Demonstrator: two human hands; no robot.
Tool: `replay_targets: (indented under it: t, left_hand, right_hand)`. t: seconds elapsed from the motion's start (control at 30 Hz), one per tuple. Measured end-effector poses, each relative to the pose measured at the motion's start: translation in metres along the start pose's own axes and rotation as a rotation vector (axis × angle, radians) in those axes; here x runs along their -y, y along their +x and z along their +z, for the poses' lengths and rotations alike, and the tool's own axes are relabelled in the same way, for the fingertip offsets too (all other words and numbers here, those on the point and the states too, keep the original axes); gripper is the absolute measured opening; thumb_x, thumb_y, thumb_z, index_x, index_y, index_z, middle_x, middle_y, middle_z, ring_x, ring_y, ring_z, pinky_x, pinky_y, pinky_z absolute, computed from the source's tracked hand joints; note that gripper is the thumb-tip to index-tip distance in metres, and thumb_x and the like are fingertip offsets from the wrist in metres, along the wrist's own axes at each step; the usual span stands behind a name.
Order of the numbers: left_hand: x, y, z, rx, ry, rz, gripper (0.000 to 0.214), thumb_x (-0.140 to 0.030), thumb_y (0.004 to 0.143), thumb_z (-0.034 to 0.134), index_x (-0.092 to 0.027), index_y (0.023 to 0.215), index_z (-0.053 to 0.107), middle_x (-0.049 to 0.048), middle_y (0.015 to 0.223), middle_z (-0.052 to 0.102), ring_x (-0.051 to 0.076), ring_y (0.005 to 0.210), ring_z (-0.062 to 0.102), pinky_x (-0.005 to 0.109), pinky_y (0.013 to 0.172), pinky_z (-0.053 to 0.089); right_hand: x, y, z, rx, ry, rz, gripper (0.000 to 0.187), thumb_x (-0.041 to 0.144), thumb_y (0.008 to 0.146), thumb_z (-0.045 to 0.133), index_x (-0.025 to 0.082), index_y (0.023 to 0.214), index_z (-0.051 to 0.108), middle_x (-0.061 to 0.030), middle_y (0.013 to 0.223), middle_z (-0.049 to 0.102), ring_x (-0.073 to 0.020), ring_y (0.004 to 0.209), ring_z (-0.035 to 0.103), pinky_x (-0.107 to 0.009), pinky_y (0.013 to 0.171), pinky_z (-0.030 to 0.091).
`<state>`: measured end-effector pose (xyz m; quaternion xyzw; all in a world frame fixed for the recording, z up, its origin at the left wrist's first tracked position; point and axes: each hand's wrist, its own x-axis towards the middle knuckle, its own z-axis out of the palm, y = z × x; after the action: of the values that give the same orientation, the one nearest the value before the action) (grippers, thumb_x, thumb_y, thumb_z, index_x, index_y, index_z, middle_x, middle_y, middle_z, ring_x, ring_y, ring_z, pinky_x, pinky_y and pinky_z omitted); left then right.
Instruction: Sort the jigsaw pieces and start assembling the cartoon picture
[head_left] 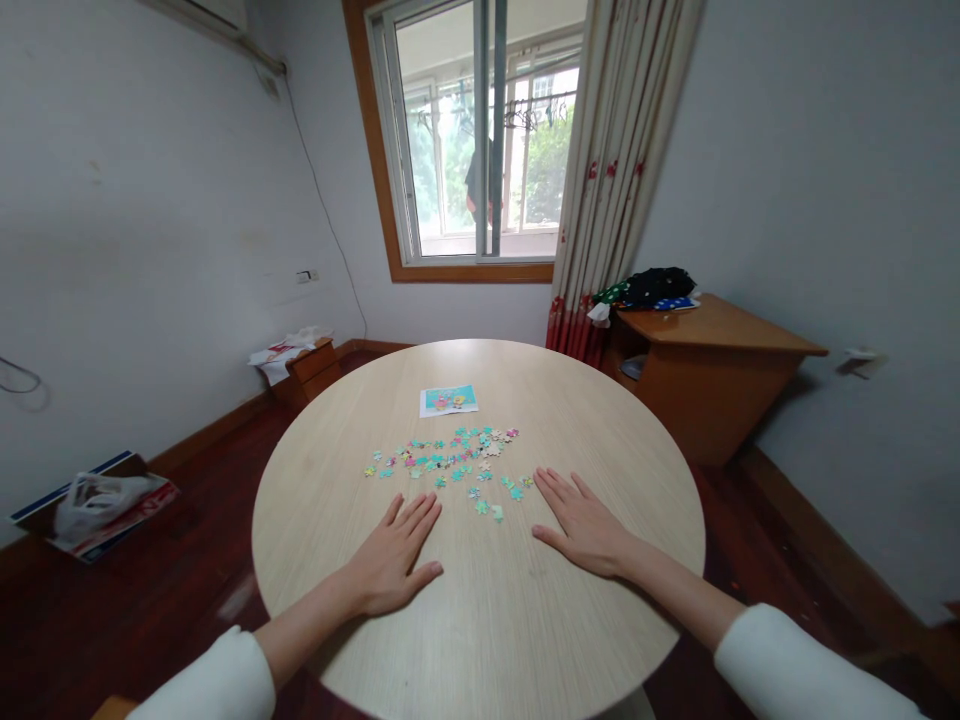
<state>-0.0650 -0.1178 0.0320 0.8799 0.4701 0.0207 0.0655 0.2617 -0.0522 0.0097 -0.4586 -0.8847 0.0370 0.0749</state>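
Note:
Both of my hands lie flat, palm down, on a round light-wood table (337,480). My left hand (395,557) has its fingers stretched out and holds nothing. My right hand (581,522) is also flat and open, its fingertips close to the nearest of several loose jigsaw pieces (450,460), mostly turquoise with some pink and cream, scattered across the table's middle. Beyond the pieces lies a small printed picture card (448,400), flat on the table.
A wooden desk (709,370) with dark clothes (652,287) on top stands at the right by a curtain (615,170). A window (480,140) is in the far wall. A small cabinet (307,365) and a plastic bag on a box (94,500) sit on the dark wood floor at left.

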Motion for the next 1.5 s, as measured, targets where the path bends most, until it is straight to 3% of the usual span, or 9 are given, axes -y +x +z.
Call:
replay_targets:
  t: [0.27, 0.4, 0.53, 0.63, 0.77, 0.97, 1.07, 1.2, 1.5]
  left_hand:
    - [-0.001, 0.003, -0.004, -0.076, -0.181, -0.035, 0.060, -0.049, 0.088, 0.034, -0.020, 0.140, 0.030, 0.0104, 0.146, 0.031, 0.023, 0.135, 0.026, 0.047, 0.112, 0.012]
    - [0.007, 0.042, -0.023, -0.582, -0.646, -0.328, 0.032, -0.040, 0.084, 0.039, -0.017, 0.089, 0.060, 0.0097, 0.096, 0.066, 0.019, 0.092, 0.059, 0.034, 0.086, 0.045]
    - [0.021, 0.094, -0.040, -0.932, -1.314, -0.532, 0.037, -0.038, 0.076, 0.046, -0.022, 0.049, 0.025, -0.0068, 0.042, 0.028, 0.007, 0.039, 0.031, 0.023, 0.043, 0.034]
    - [0.026, 0.119, -0.037, -0.877, -1.637, -0.588, 0.041, -0.035, 0.073, 0.046, -0.023, 0.052, 0.014, -0.0104, 0.041, 0.011, 0.005, 0.035, 0.013, 0.021, 0.036, 0.018]
    - [0.025, 0.132, -0.022, -0.847, -1.622, -0.574, 0.041, -0.038, 0.068, 0.053, -0.023, 0.052, 0.018, -0.0113, 0.042, 0.014, 0.004, 0.035, 0.015, 0.020, 0.036, 0.016]
    - [0.015, 0.145, -0.007, -0.773, -0.945, -0.438, 0.030, -0.033, 0.073, 0.054, -0.019, 0.051, 0.038, -0.0058, 0.048, 0.038, 0.009, 0.047, 0.040, 0.022, 0.051, 0.034]
    - [0.004, 0.152, -0.002, -0.625, -0.637, -0.298, 0.005, -0.021, 0.073, 0.057, -0.017, 0.075, 0.058, 0.0016, 0.074, 0.058, 0.015, 0.072, 0.055, 0.027, 0.070, 0.042]
    - [-0.005, 0.155, 0.003, -0.488, -0.420, -0.243, 0.018, -0.016, 0.073, 0.060, -0.017, 0.090, 0.062, 0.0083, 0.092, 0.061, 0.022, 0.092, 0.055, 0.034, 0.082, 0.042]
    - [-0.007, 0.154, 0.003, -0.605, -0.884, -0.298, 0.024, -0.028, 0.080, 0.048, -0.013, 0.070, 0.063, 0.0027, 0.064, 0.061, 0.013, 0.061, 0.051, 0.024, 0.059, 0.038]
  right_hand:
    - [0.000, 0.007, -0.020, -0.037, 0.100, -0.004, 0.069, 0.061, 0.083, 0.039, 0.015, 0.134, 0.045, -0.0146, 0.138, 0.043, -0.0281, 0.127, 0.039, -0.044, 0.107, 0.025]
    - [-0.006, 0.046, -0.039, -0.301, 0.340, 0.134, 0.041, 0.033, 0.093, 0.030, 0.015, 0.101, 0.066, -0.0118, 0.099, 0.067, -0.0199, 0.089, 0.061, -0.033, 0.082, 0.043]
    - [-0.002, 0.091, -0.033, -0.305, 0.322, 0.078, 0.022, 0.019, 0.081, 0.054, 0.014, 0.099, 0.067, -0.0101, 0.100, 0.065, -0.0188, 0.093, 0.057, -0.032, 0.085, 0.039]
    - [0.005, 0.108, -0.021, -0.201, 0.243, -0.012, 0.022, 0.016, 0.079, 0.059, 0.018, 0.100, 0.067, -0.0091, 0.104, 0.063, -0.0197, 0.099, 0.055, -0.034, 0.087, 0.036]
    - [0.006, 0.114, -0.010, -0.213, 0.208, -0.061, 0.016, 0.018, 0.084, 0.056, 0.019, 0.095, 0.068, -0.0072, 0.097, 0.065, -0.0190, 0.096, 0.056, -0.034, 0.084, 0.035]
    - [0.003, 0.119, 0.002, -0.301, 0.165, -0.122, 0.013, 0.020, 0.085, 0.055, 0.018, 0.090, 0.067, -0.0072, 0.090, 0.064, -0.0186, 0.091, 0.056, -0.032, 0.080, 0.036]
    - [0.005, 0.122, 0.004, -0.327, 0.131, -0.138, 0.014, 0.020, 0.087, 0.052, 0.018, 0.090, 0.066, -0.0069, 0.088, 0.063, -0.0183, 0.089, 0.055, -0.031, 0.078, 0.036]
    - [0.010, 0.123, 0.001, -0.360, 0.119, -0.153, 0.018, 0.017, 0.089, 0.047, 0.018, 0.088, 0.065, -0.0069, 0.084, 0.062, -0.0180, 0.085, 0.055, -0.031, 0.076, 0.037]
    - [0.023, 0.118, -0.003, -0.460, 0.578, -0.106, 0.018, 0.018, 0.086, 0.045, 0.017, 0.082, 0.062, -0.0058, 0.079, 0.064, -0.0161, 0.074, 0.058, -0.029, 0.070, 0.045]
